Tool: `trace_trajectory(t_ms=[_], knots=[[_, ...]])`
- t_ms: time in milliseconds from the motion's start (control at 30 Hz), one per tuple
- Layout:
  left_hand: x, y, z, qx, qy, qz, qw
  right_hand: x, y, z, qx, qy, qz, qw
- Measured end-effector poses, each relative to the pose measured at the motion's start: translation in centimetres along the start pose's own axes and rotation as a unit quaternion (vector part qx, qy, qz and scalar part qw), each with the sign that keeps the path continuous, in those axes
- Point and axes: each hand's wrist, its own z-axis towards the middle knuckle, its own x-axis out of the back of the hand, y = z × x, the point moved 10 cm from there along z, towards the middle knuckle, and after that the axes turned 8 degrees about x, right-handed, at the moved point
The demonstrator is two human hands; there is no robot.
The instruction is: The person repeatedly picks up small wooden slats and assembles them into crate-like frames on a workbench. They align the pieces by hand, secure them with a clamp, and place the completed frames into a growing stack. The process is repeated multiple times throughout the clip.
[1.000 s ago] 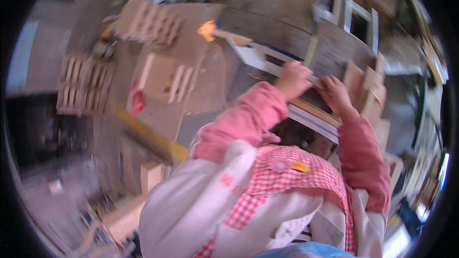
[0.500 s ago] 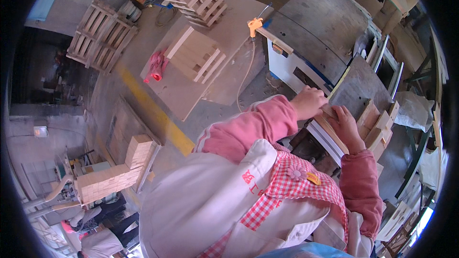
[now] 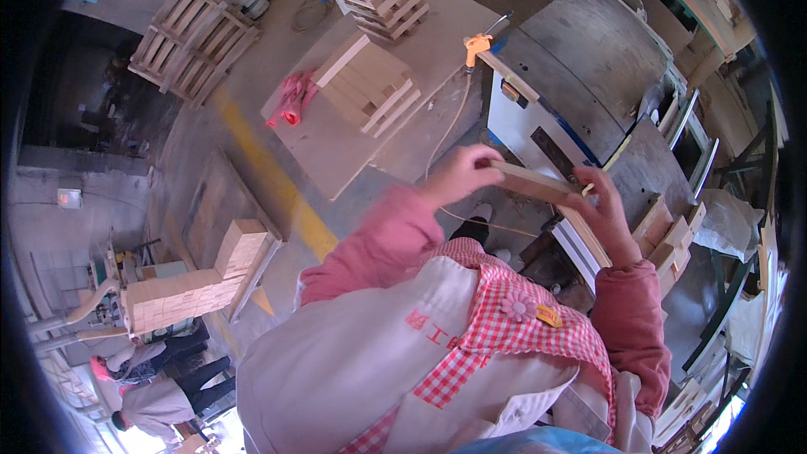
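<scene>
Overhead, left hand (image 3: pixel 458 175) and right hand (image 3: pixel 607 212) gripping opposite ends of a flat pale wooden board (image 3: pixel 530 183), grey metal machine table (image 3: pixel 588 67) beyond.

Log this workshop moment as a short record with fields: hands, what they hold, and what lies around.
left hand: grips one end of the board
right hand: holds the other end of the board
board: pale wood strip, lifted between both hands, above the machine
machine: grey metal table, in front of the person
panel: large flat sheet left of the machine, carrying stacked blocks
pallet: far left, on the floor
other people: two at lower left, bent low
</scene>
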Motion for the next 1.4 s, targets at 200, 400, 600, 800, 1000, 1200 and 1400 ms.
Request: trace_trajectory(t_ms=[200,400,600,800,1000,1200,1400], knots=[[21.1,-4.7,-6.7,0.064,0.305,-0.207,0.927,2.1,5.2,-3.1,-0.111,0.103,0.029,0.988],[32.6,-9.9,-6.1,0.122,0.344,-0.295,0.883,-0.8,6.2,-4.9,-0.103,0.061,0.011,0.993],[35.5,-13.7,-4.7,0.187,0.363,-0.315,0.857,-1.7,6.4,-5.1,-0.132,0.052,0.022,0.990],[36.5,-14.6,-4.6,0.208,0.372,-0.308,0.850,-2.1,6.7,-5.4,-0.159,0.036,0.006,0.987],[38.5,-14.9,-5.1,0.249,0.434,-0.224,0.836,-2.9,6.8,-5.5,-0.166,0.027,0.035,0.985],[39.7,-15.7,-5.2,0.263,0.445,-0.144,0.844,-3.2,6.8,-5.6,-0.167,0.029,0.059,0.984],[40.2,-17.4,-5.2,0.276,0.448,-0.176,0.832,-3.1,6.1,-5.4,-0.156,0.030,0.061,0.985]])
